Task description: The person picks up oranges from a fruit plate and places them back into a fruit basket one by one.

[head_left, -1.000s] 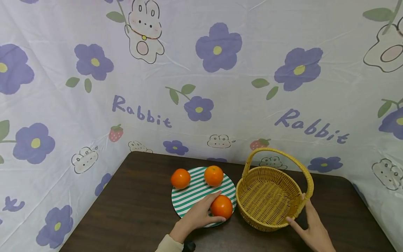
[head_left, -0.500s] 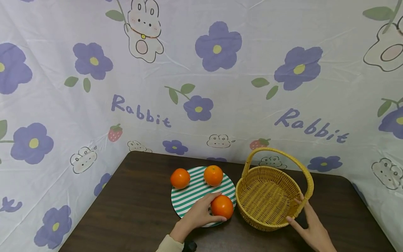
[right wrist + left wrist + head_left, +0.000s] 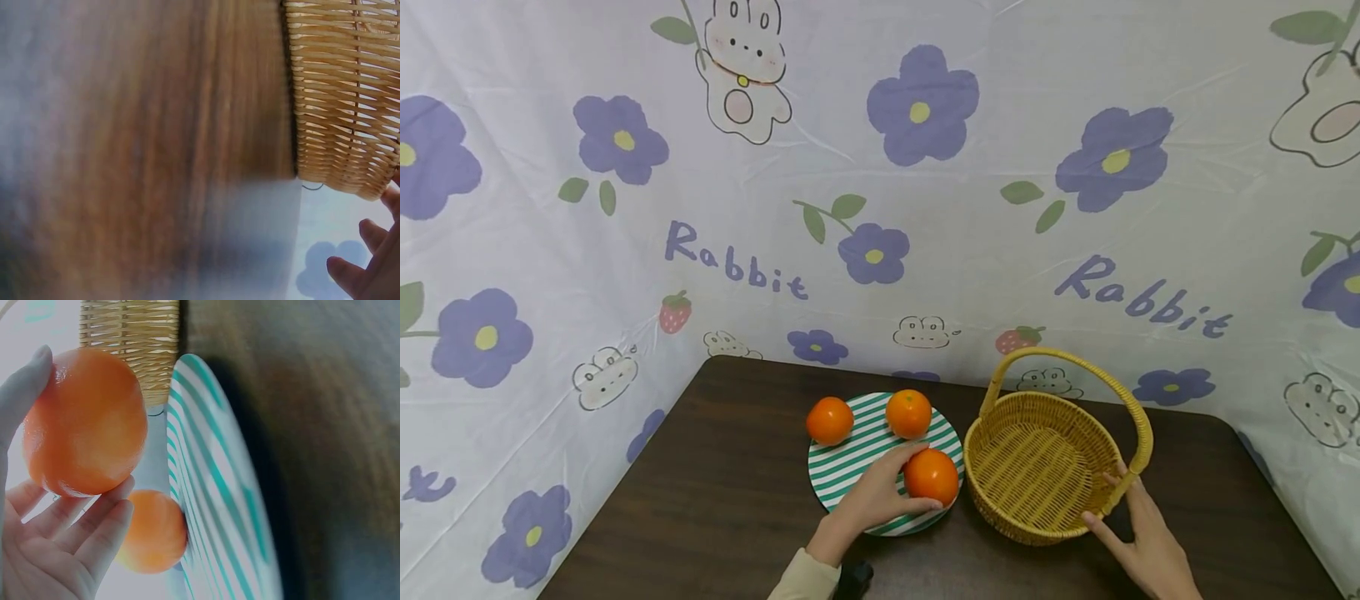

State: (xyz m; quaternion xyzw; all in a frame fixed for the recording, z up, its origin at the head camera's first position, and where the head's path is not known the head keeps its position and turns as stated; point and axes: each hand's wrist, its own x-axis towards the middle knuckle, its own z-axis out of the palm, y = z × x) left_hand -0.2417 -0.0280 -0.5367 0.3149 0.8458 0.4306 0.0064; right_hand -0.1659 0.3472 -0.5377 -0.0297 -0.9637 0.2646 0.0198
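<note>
My left hand [image 3: 876, 496] grips an orange [image 3: 931, 478] between thumb and fingers. In the left wrist view this orange [image 3: 87, 422] is held off the striped plate [image 3: 215, 469], with a gap between them. Two other oranges are at the back of the green-and-white plate [image 3: 842, 473]: one [image 3: 830, 421] at its left edge, one [image 3: 908, 414] near the back right. To the right stands a yellow wicker basket [image 3: 1026, 533] with a raised handle and a bare inside. My right hand [image 3: 1148, 546] holds the basket's right rim by the handle's base, thumb toward the front.
Plate and basket stand close together on a dark wooden table [image 3: 722, 483]. Behind it hangs a white cloth [image 3: 970, 250] printed with flowers and rabbits. Something small and black [image 3: 853, 577] shows below my left wrist.
My left hand has raised the orange slightly from the front right of the plate. The right hand keeps its hold on the basket, and the head view has tilted a little.
</note>
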